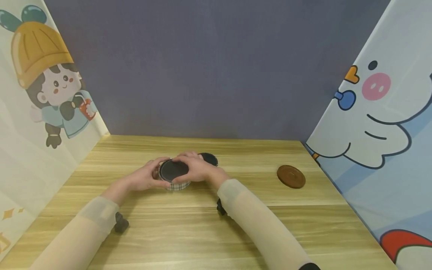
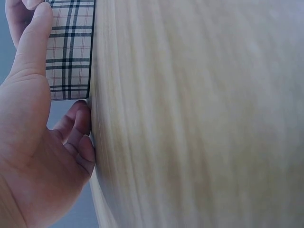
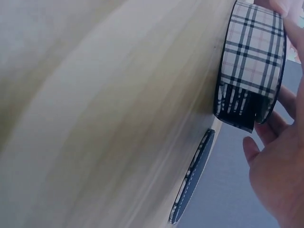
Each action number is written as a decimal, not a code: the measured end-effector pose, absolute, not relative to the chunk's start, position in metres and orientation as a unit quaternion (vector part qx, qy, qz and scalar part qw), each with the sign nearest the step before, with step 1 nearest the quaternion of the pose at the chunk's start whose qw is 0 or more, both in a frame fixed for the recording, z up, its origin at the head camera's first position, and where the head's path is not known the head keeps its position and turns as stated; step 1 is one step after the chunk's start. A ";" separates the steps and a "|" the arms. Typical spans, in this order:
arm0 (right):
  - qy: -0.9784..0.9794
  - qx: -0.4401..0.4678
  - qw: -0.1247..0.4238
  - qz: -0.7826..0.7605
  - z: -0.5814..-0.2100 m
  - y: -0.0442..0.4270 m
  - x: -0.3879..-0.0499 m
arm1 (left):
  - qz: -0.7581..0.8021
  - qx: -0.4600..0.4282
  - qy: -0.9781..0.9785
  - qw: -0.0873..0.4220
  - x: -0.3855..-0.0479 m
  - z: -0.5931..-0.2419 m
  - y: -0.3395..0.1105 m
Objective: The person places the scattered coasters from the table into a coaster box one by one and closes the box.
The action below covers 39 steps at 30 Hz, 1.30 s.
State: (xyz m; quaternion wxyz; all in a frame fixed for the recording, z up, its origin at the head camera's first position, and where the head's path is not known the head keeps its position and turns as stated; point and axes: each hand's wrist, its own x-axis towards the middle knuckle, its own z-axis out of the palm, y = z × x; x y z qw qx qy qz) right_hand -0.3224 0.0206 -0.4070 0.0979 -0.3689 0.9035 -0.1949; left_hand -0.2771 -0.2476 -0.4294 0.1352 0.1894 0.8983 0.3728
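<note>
Seen from my remote station, the wooden tabletop [image 1: 182, 236] offers its widest room at lower centre. The round plaid holder [image 1: 173, 171], left of centre, has its broad diameter near level, dark face upward; my right wrist view shows its side opening. My left hand [image 1: 145, 177] and right hand [image 1: 199, 169] clamp it, fingers curled round opposite sides. Wood extends rightward to a brown disc [image 1: 291, 176]; a dark disc [image 1: 209, 159] lies just behind my right hand, short of the far edge at the grey wall [image 1: 209, 75].
</note>
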 end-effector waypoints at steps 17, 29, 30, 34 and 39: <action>0.905 -0.372 0.087 -0.185 -0.414 0.027 -0.323 | 0.364 0.182 0.903 0.137 -0.278 -0.430 -0.248; 0.905 -0.357 0.077 -0.216 -0.410 0.054 -0.324 | 0.367 0.185 0.904 0.120 -0.278 -0.430 -0.245; 0.905 -0.355 0.076 -0.221 -0.410 0.058 -0.324 | 0.369 0.184 0.903 0.120 -0.278 -0.430 -0.245; 0.906 -0.349 0.073 -0.230 -0.411 0.075 -0.326 | 0.370 0.185 0.903 0.114 -0.279 -0.432 -0.245; 0.909 -0.341 0.071 -0.230 -0.414 0.099 -0.329 | 0.367 0.185 0.905 0.106 -0.279 -0.433 -0.245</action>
